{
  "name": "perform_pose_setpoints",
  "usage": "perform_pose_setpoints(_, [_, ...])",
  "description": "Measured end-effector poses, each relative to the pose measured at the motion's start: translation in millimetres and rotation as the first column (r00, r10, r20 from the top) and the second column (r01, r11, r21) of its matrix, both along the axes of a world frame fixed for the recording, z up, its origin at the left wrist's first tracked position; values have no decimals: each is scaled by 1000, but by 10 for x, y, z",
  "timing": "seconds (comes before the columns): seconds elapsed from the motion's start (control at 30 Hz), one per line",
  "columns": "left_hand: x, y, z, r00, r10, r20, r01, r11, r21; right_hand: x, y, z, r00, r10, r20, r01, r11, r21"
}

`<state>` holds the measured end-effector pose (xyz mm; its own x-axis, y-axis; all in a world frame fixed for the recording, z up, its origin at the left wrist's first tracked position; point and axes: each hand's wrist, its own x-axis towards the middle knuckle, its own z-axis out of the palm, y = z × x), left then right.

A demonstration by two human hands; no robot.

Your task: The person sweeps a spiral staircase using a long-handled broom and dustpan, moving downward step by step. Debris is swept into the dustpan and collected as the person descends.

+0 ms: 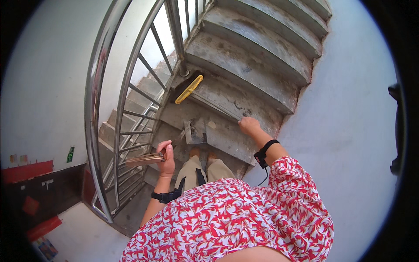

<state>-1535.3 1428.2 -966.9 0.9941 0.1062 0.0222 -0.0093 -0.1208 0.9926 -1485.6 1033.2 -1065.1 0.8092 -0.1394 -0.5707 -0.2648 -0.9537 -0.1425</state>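
Observation:
My right hand (249, 125) grips the pale handle (217, 106) of a broom, which slants away to the upper left. The broom's yellow head (189, 89) lies tilted at the railing end of a step, with dark bristles (183, 82) beyond it. My left hand (167, 159) is closed around a flat brown piece (145, 159), perhaps wood or cardboard, that points left towards the railing. Between my hands, a grey box-like thing (196, 131), possibly a dustpan, rests on the stairs just ahead of my feet. Whether it joins the brown piece I cannot tell.
Worn concrete stairs (242, 64) rise ahead, stained dark in patches. A curved stainless steel railing (93, 98) borders the left side; a lower flight (126, 111) shows through it. The white wall (347, 137) stands close on my right. A dark door (49, 193) is at lower left.

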Motion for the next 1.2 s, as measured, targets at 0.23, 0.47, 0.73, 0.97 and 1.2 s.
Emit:
perform_pose_setpoints(0.23, [132,136,-61,998,61,35,-60,998,-14,-843,-850,0,990,-88,-108,69,983,-168])
perform_pose_setpoints(0.47, [530,181,-150,997,59,52,-59,998,1,-2255,-1308,424,930,-275,-245,212,944,-253])
perform_pose_setpoints(0.73, [889,16,-279,995,-67,70,68,997,-21,-3109,-987,1010,853,-503,-137,458,849,-264])
perform_pose_setpoints(0.97, [931,-208,-225,975,-222,16,221,975,9,-3529,-582,1020,656,-753,-49,751,658,-58])
perform_pose_setpoints(1.2, [1217,-593,76,964,-265,6,263,956,-132,-3033,-566,418,238,-927,-290,911,109,399])
